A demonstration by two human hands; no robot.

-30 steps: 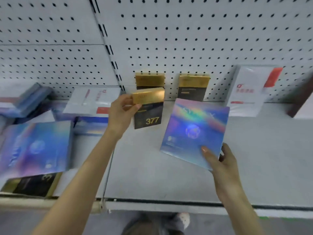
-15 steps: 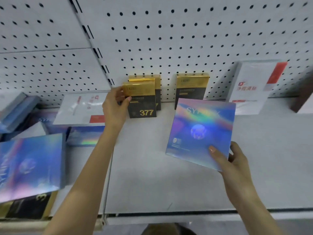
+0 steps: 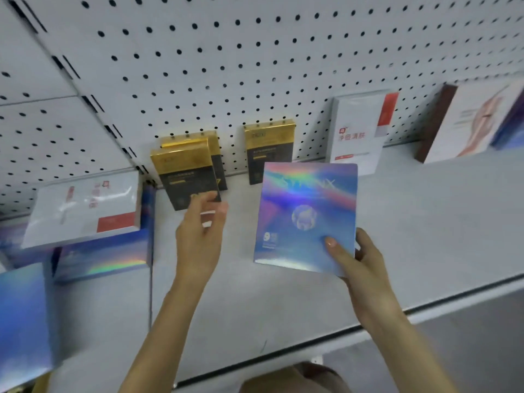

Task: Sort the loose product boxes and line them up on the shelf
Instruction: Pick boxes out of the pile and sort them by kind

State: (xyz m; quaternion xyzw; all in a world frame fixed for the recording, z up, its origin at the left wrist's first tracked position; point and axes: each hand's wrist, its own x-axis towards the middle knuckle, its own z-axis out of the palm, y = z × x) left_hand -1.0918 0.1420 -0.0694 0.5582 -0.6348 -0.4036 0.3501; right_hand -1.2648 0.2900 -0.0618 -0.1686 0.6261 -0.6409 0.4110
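A black-and-gold box [image 3: 184, 177] stands on the grey shelf [image 3: 425, 222], leaning on a second one [image 3: 217, 154] at the pegboard. A third black-and-gold box [image 3: 268, 148] stands to their right. My left hand [image 3: 200, 236] is just below the front box, fingers loosely spread at its lower edge; whether they touch it I cannot tell. My right hand [image 3: 360, 265] holds a flat holographic blue box [image 3: 306, 211] by its lower right corner, thumb on the front, tilted upright above the shelf.
A white box with a red stripe [image 3: 360, 131] leans on the pegboard to the right, beside a brown-edged box [image 3: 465, 123]. On the left shelf another white box [image 3: 85, 205] lies on holographic boxes [image 3: 105, 259], with a larger holographic box [image 3: 22, 321] nearer.
My left hand carried the black-and-gold box back, stood it against the one at the pegboard, and its fingers have slid down off it. The holographic box rose slightly.
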